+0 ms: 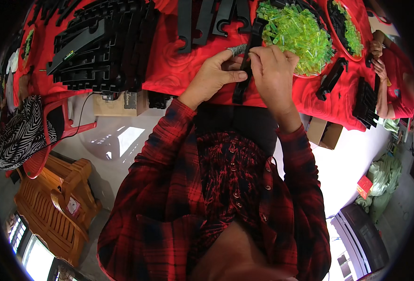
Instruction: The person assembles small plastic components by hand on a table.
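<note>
My left hand [212,76] is closed around a long, narrow black plastic piece [239,92], keeping it at a slant over the table's near edge. A grey wrapping covers one of its fingers. Against the same piece, my right hand [273,70] presses with thumb and fingers pinched together; whatever lies between those fingertips is hidden. Just beyond the right hand, a heap of small clear yellow-green plastic pieces [295,35] fills a round tray. Several black hook-ended plastic parts [206,21] lie ahead of the left hand.
Black plastic parts [101,51] are stacked high at the left on the red tablecloth [169,75]. More black parts [332,79] lie at the right, near another person's hands [378,61]. A red chair [45,150] and a wooden chair [52,201] stand at left.
</note>
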### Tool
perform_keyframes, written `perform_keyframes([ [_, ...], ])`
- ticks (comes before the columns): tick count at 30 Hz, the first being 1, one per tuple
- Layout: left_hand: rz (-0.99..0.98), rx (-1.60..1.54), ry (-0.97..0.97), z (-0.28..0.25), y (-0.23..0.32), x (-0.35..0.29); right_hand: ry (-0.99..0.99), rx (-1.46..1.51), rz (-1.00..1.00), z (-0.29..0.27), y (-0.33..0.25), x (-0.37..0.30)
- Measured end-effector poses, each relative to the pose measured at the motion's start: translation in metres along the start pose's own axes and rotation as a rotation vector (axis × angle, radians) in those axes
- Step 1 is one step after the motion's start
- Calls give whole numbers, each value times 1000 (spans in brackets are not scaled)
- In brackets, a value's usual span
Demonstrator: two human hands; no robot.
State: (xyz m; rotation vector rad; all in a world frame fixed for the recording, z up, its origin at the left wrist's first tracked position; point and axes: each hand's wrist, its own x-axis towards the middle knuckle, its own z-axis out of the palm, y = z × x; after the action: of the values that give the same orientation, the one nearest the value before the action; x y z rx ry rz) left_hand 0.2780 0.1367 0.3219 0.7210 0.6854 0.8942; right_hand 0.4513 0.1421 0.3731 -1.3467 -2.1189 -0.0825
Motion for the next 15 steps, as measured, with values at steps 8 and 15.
perform_keyframes([
  [8,-14,93,-2,-3,-2,0,-91,18,49,-4,0,3],
  [15,28,94,2,1,-2,0,-97,4,69,-1,-2,0],
])
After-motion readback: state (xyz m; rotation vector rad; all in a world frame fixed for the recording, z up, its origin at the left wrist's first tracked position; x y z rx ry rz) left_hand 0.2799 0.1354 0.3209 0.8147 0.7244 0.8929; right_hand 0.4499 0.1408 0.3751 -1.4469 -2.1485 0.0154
